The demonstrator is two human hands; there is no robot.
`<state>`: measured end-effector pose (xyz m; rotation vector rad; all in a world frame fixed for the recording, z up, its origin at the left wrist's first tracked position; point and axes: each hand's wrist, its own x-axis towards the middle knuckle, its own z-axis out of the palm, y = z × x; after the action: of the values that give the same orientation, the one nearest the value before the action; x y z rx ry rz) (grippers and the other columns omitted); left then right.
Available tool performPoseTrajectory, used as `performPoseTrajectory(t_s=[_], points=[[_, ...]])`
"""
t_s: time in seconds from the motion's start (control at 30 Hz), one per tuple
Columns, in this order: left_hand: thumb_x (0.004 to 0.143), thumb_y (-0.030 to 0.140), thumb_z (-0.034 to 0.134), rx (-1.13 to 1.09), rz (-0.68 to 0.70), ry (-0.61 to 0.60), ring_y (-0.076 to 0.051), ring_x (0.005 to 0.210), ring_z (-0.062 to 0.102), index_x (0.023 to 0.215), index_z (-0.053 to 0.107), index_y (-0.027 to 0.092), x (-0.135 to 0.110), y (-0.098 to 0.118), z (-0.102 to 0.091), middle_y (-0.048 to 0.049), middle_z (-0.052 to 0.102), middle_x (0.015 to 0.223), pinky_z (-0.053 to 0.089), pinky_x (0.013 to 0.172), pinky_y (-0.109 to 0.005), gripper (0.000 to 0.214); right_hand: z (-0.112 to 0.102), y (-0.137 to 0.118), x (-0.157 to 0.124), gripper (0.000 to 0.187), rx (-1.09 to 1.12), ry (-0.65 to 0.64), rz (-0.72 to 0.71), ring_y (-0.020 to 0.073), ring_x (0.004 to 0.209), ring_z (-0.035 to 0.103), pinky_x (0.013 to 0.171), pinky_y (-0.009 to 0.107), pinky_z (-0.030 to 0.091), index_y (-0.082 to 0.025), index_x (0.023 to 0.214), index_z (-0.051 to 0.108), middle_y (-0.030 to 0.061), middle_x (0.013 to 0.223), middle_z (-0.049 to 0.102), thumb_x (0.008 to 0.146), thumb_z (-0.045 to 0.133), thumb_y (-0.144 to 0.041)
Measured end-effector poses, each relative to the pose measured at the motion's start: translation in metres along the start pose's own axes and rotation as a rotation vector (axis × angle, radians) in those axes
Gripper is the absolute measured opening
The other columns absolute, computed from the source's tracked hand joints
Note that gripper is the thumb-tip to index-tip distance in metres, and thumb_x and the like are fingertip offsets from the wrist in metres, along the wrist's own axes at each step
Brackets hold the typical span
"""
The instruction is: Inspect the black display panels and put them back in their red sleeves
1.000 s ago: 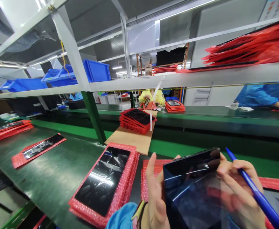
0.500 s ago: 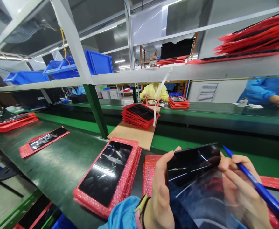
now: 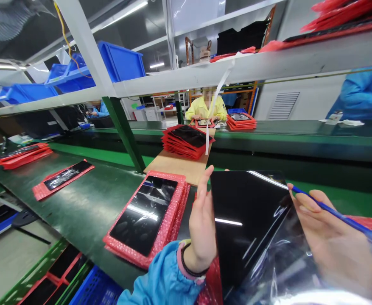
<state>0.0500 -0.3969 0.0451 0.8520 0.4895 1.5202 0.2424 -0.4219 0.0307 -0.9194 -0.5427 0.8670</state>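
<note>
I hold a glossy black screen panel [image 3: 249,220] up in front of me. My left hand [image 3: 202,226] grips its left edge, fingers closed along the side. On the right edge sits my right hand [image 3: 328,237], seen partly through a clear film peeling off the panel's lower part; its fingers also pinch a blue pen [image 3: 341,217] that sticks out to the right. To the left, a second black panel [image 3: 143,214] lies on a pile of red bubble wrap bags [image 3: 169,228].
A green conveyor bench [image 3: 80,212] carries more panels in red wrap [image 3: 63,178], a stack [image 3: 22,154] at far left and another stack on cardboard [image 3: 186,142]. Blue bins [image 3: 122,61] stand on the white shelf [image 3: 236,70]. People in yellow [image 3: 206,108] and blue [image 3: 364,95] work opposite.
The panel has been raised and tilted flatter toward me, filling more of the view. My left hand slid up its left edge. The view shifted slightly downward.
</note>
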Motion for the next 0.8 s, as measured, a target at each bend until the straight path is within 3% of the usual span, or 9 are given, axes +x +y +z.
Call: performPoseTrajectory(t_s=[0.13,0.23,0.33,0.47,0.57,0.67,0.73,0.8], points=[[0.094,0.034,0.028,0.004,-0.037,-0.025,-0.017,0.143,0.02,0.131,0.053,0.025,0.006,0.001,0.0,0.0036,0.039,0.149,0.021,0.118,-0.034,0.046,0.004,-0.004,0.0,0.015,0.119,0.147,0.069,0.0189,0.098,0.064,0.108,0.035,0.041,-0.022,0.075,0.056,0.0008,0.07,0.053,0.068,0.058,-0.009],[0.094,0.03,0.026,-0.003,-0.049,-0.056,-0.014,0.144,0.016,0.134,0.051,0.025,0.009,0.002,0.001,0.006,0.038,0.15,0.017,0.119,-0.029,0.047,0.01,-0.007,-0.002,0.024,0.259,0.125,0.071,0.0111,0.078,0.064,0.109,0.027,0.04,-0.02,0.069,0.052,-0.0041,0.063,0.044,0.056,0.054,0.0],[0.094,0.033,0.024,-0.02,-0.064,-0.068,-0.015,0.144,0.018,0.14,0.042,0.025,0.01,0.002,0.002,0.0049,0.04,0.149,0.017,0.118,-0.032,0.05,0.015,-0.009,-0.003,0.028,0.354,0.084,0.107,0.008,0.068,0.06,0.108,0.026,0.042,-0.02,0.064,0.048,-0.0067,0.06,0.038,0.048,0.052,0.003],[0.095,0.039,0.025,-0.079,-0.102,-0.078,-0.017,0.141,0.027,0.144,0.034,0.027,0.01,0.002,0.003,0.0024,0.043,0.147,0.019,0.118,-0.035,0.052,0.017,-0.009,-0.004,0.028,0.265,0.182,0.146,0.0102,0.076,0.062,0.101,0.024,0.046,-0.018,0.07,0.056,-0.0029,0.068,0.05,0.05,0.054,0.0],[0.096,0.038,0.027,-0.084,-0.101,-0.074,-0.015,0.141,0.027,0.142,0.039,0.028,0.009,0.003,0.004,0.0035,0.043,0.147,0.02,0.118,-0.032,0.049,0.017,-0.009,-0.007,0.033,0.15,0.271,0.183,0.0088,0.078,0.063,0.088,0.015,0.05,-0.02,0.082,0.063,-0.0029,0.076,0.058,0.054,0.061,-0.004],[0.097,0.032,0.03,-0.051,-0.068,-0.046,-0.014,0.143,0.021,0.137,0.047,0.025,0.006,0.003,0.004,0.0046,0.04,0.148,0.016,0.118,-0.028,0.044,0.018,-0.009,-0.011,0.042,0.08,0.264,0.169,0.0098,0.076,0.062,0.071,0.015,0.052,-0.026,0.084,0.063,-0.0051,0.078,0.062,0.047,0.073,-0.008],[0.097,0.032,0.031,-0.026,-0.036,-0.031,-0.013,0.144,0.018,0.134,0.05,0.024,0.003,0.003,0.004,0.005,0.039,0.149,0.016,0.118,-0.026,0.043,0.019,-0.01,-0.014,0.046,0.033,0.218,0.094,0.0138,0.087,0.063,0.079,0.021,0.051,-0.028,0.081,0.061,-0.0051,0.08,0.065,0.042,0.079,-0.011],[0.096,0.034,0.033,0.007,0.0,-0.031,-0.013,0.144,0.015,0.136,0.048,0.026,-0.001,0.004,0.003,0.0067,0.036,0.151,0.017,0.117,-0.024,0.043,0.021,-0.009,-0.018,0.047,-0.008,0.151,-0.045,0.0181,0.108,0.06,0.099,0.029,0.043,-0.029,0.082,0.059,-0.004,0.09,0.069,0.044,0.082,-0.014]])
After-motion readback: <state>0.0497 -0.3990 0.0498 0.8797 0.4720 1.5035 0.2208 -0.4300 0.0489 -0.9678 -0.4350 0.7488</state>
